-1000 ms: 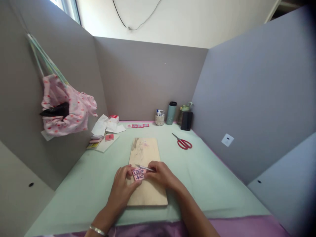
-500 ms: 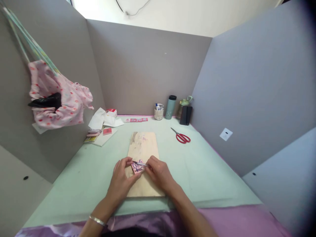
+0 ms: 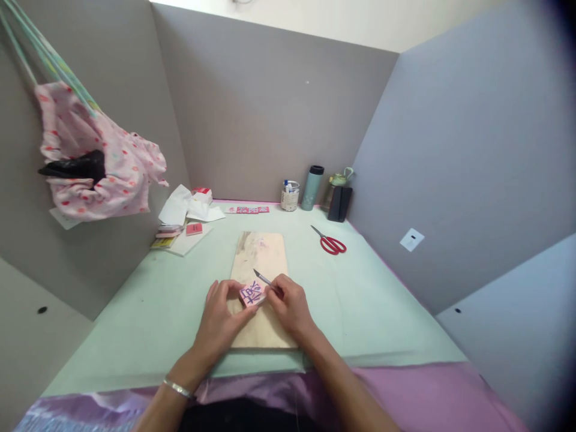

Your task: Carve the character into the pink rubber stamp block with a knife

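Observation:
A small pink carving block [image 3: 252, 294], its top marked with purple character-like lines, is over the wooden board [image 3: 266, 331]. My left hand [image 3: 220, 313] grips the block's left side between thumb and fingers, and a silver bangle circles that wrist. In my right hand [image 3: 291, 305] is a craft knife [image 3: 264, 278], held like a pen. Its blade points up and left, just beyond the block's far edge and apart from the marked face. My right fingertips are close to the block's right edge; whether they touch it I cannot tell.
Red-handled scissors [image 3: 332, 244] lie right of the board. Along the back stand a pen jar [image 3: 290, 198], a tumbler [image 3: 312, 189] and a dark phone-like slab [image 3: 339, 204]. Papers [image 3: 175, 204] and small pads are at left. A pink cloth bag [image 3: 121, 162] hangs on the left panel.
The knife blade has lifted off the block's marked face and swung to its far side. The block has turned slightly in my left fingers. My view has tilted down.

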### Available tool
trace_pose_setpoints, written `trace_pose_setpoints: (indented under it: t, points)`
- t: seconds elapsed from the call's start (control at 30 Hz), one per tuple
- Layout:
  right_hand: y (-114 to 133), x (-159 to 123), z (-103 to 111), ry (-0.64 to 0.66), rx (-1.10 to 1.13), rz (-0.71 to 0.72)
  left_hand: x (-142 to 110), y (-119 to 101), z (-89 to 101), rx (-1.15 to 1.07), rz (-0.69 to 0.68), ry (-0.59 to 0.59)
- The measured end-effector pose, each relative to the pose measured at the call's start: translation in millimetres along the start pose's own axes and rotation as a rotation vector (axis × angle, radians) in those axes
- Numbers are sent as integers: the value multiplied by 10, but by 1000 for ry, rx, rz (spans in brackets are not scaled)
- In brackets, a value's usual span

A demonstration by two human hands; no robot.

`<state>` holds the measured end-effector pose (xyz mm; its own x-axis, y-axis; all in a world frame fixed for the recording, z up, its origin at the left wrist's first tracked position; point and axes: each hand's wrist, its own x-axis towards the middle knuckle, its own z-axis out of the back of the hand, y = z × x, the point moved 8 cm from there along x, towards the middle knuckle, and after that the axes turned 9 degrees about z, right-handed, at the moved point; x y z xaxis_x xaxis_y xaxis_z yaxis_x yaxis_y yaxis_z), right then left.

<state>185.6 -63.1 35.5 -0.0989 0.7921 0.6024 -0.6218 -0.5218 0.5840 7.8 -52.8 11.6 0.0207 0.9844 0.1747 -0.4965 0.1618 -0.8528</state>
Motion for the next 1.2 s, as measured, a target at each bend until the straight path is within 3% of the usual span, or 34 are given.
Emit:
trace_pose_setpoints:
  t: [0.47,0.7,0.83,0.97,1.2]
  points:
    - [-5,-2,44,-86,36,-64,-8,-41,1,9,-55,-2]
    - [-282,1,495,-293,-27,-168,-30,49,123,28,-46,-55]
    - [-320,37,432,-195,-32,-136,-26,75,111,47,-33,-46]
    - [-187,59,308,-60,-46,-66,-18,77,87,80,-33,-46]
    - [59,-237,416,34,-125,35,-21,39,48,153,-87,-10]
